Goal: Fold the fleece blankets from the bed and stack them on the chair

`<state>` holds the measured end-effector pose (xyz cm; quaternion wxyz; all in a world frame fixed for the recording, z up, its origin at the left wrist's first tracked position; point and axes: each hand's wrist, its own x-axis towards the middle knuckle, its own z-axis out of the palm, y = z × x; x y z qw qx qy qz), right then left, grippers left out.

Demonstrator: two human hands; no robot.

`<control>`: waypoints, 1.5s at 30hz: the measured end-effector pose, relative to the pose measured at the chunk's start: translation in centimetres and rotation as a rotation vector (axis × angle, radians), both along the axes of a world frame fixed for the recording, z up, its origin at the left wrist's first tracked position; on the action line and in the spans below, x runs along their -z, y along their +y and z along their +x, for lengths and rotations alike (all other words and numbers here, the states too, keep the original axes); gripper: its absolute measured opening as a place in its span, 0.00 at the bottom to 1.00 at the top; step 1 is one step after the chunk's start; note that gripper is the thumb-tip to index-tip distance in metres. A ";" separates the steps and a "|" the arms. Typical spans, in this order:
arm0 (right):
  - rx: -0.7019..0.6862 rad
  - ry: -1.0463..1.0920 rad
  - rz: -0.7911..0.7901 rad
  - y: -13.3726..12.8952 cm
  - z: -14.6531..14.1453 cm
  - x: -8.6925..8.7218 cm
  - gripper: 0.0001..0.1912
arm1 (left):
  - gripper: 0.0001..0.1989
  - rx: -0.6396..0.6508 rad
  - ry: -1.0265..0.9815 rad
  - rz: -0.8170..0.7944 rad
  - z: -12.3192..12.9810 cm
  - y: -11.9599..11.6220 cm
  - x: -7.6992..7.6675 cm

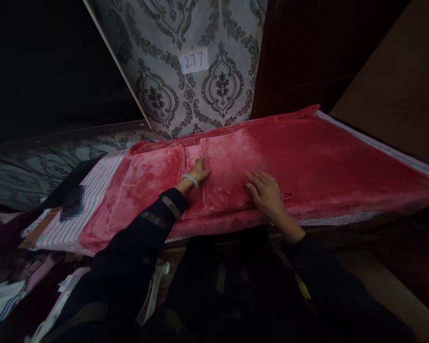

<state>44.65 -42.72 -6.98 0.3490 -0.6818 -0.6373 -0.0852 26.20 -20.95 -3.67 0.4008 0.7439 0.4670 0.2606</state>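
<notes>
A red plush blanket [296,162] is spread over a long low surface. Part of it is folded into layered panels, with a folded panel [223,176] in the middle and another folded section [150,174] to its left. At the left edge of the middle panel, my left hand [199,171], with a pale bangle at the wrist, has its fingers closed on the cloth; the fingertips are partly hidden. My right hand [266,190] rests on the blanket near the panel's right side, fingers stretched out and holding nothing.
A striped sheet [103,178] shows under the blanket, with a dark blurred item [72,203] on it. Patterned wallpaper [157,71] bearing a paper labelled 277 [194,60] rises behind. Piled clothes [7,295] and a white chair-like frame [153,290] lie below left.
</notes>
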 end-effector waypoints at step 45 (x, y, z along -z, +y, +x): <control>-0.260 0.057 -0.019 -0.3 -4.3 2.4 0.18 | 0.22 0.214 -0.129 0.312 -8.2 -13.8 3.7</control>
